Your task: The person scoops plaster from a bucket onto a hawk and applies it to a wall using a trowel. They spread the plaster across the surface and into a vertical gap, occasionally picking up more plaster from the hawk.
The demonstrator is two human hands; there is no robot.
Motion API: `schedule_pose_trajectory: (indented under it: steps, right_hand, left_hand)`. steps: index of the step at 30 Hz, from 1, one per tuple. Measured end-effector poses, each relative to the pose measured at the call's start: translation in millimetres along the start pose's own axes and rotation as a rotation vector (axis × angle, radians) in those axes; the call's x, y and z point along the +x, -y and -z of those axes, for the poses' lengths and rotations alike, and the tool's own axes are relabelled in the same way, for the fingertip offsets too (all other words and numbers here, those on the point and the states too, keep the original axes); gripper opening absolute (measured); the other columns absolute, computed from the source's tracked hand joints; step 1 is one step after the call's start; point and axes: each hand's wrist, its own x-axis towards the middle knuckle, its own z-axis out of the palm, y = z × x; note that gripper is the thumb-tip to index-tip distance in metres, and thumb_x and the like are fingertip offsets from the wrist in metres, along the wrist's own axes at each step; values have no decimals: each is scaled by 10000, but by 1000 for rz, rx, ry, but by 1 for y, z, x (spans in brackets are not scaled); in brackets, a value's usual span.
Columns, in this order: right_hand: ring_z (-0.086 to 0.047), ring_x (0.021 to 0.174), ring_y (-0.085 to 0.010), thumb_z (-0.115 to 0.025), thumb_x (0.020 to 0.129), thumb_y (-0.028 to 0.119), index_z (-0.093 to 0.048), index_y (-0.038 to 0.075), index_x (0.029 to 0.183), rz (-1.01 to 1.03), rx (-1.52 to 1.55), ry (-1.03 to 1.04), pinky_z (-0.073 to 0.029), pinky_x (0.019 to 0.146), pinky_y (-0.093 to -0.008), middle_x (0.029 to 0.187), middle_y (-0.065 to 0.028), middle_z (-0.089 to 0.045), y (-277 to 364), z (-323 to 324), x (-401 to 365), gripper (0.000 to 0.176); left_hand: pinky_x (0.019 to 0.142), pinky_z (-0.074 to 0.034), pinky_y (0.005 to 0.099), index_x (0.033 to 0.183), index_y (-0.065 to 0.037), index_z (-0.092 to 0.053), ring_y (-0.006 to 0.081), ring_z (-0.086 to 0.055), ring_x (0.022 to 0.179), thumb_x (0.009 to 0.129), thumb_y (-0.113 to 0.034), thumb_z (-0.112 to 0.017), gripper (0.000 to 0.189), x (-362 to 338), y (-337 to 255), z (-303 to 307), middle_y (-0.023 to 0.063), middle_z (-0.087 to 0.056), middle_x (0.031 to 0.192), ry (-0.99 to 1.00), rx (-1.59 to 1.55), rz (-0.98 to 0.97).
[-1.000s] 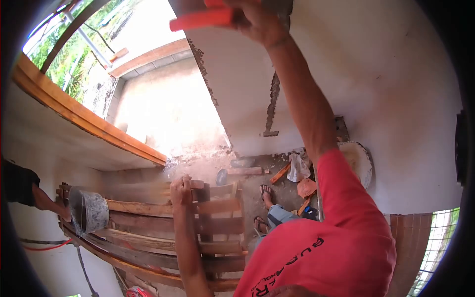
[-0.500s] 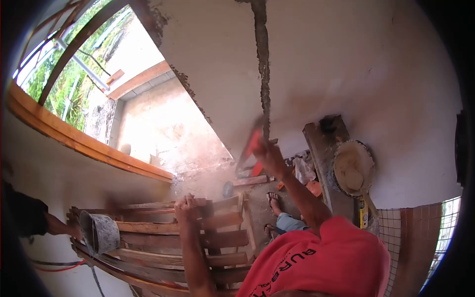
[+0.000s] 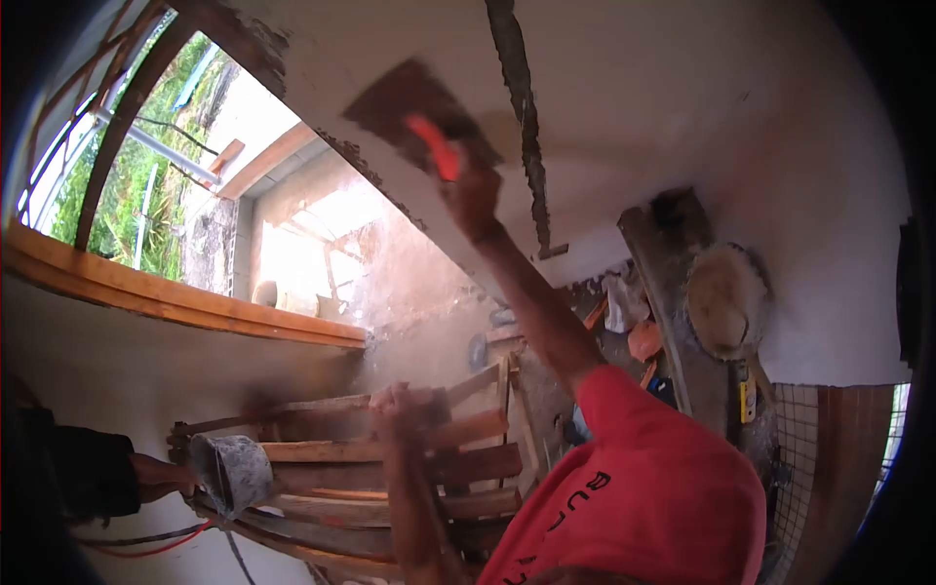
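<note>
My right hand point(image 3: 473, 195) is raised and closed around the red handle of a plastering trowel point(image 3: 390, 102), whose wide, dark, blurred blade lies against or close to the pale wall point(image 3: 624, 88), left of a rough vertical groove point(image 3: 522, 117). Lower down, my left hand point(image 3: 393, 405) is closed at the top wooden slat point(image 3: 336, 403) of a slatted wooden stand point(image 3: 468, 463); motion blurs the fingers. At left, another person's hand point(image 3: 166, 475) is at a plaster-smeared bucket point(image 3: 234, 473) by the slats.
A round tub of plaster point(image 3: 721, 302) sits by a board point(image 3: 663, 292) at right, with a yellow level point(image 3: 748, 400) below it. A window opening with an orange wooden sill point(image 3: 175, 292) is at left. A wire mesh point(image 3: 795, 439) stands at lower right.
My right hand has swept the trowel up and left, from the groove's lower end to the wall beside the opening. My left hand stays at the slat. The whole view has shifted slightly.
</note>
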Motion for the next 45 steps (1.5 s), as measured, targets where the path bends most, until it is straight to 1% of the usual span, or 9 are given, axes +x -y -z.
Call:
schedule_pose_trajectory:
  steps: [5,10,18,19,22,26,32,40,45]
  right_hand:
    - [-672,896,-313,-771,803,331,-657,153,1076,-97,208,368,-519,847,-402,979,-100,-686,55,0,-52,345]
    - [-697,769,-224,-755,844,264,-657,35,994,-429,402,-233,-534,673,-331,868,-138,-710,-6,61,-41,290]
    - [-612,678,-107,-752,870,219,-639,4,944,-323,377,-286,-491,606,-298,756,-53,-660,-22,17,-8,254]
    - [-635,663,-146,-768,847,245,-641,33,939,-365,509,-249,-506,608,-314,759,-63,-665,-5,18,-8,265]
    - [-678,723,-282,-794,777,272,-652,99,991,-58,61,5,-549,658,-375,821,-98,-685,10,-15,-39,309]
    - [-678,866,-331,-825,729,331,-654,120,1082,-31,146,403,-542,784,-437,948,-123,-691,24,-7,-65,445]
    - [-696,790,-309,-797,797,245,-657,43,999,-68,58,-67,-555,693,-364,878,-160,-692,-63,40,-42,318]
    - [-691,819,-318,-804,779,221,-664,63,1016,-13,57,179,-554,723,-399,909,-155,-695,-67,2,-77,317]
    - [-692,794,-312,-778,826,285,-632,48,1004,-421,301,-54,-539,709,-390,877,-157,-686,-57,35,-73,331]
  left_hand:
    - [898,-439,447,921,49,-697,374,-599,969,995,-350,-372,520,1,-6,4,223,-680,949,53,59,13]
    - [910,-429,451,927,40,-698,374,-591,990,1000,-341,-356,517,3,3,-3,231,-677,955,58,-67,237]
    - [894,-437,456,916,37,-700,386,-594,951,998,-337,-366,508,4,1,-1,221,-683,949,64,-40,130]
    - [891,-439,456,909,37,-699,386,-595,947,998,-337,-368,507,3,-3,0,220,-683,945,58,-12,65]
    - [690,-475,500,916,5,-570,394,-619,758,796,-55,-619,143,2,14,-9,188,-634,760,-41,242,-278]
    - [670,-467,504,920,8,-547,394,-618,756,794,-48,-613,154,4,4,-10,191,-629,766,-50,140,-222]
    - [688,-473,504,895,11,-549,398,-621,770,795,-41,-604,125,7,8,-10,204,-632,785,-17,110,-205]
    - [782,-480,498,962,-3,-574,403,-622,858,791,-60,-639,192,2,10,-14,195,-649,872,49,140,-75]
    - [793,-486,500,989,-11,-557,393,-631,868,767,-79,-684,265,3,27,-15,187,-648,895,80,143,-156]
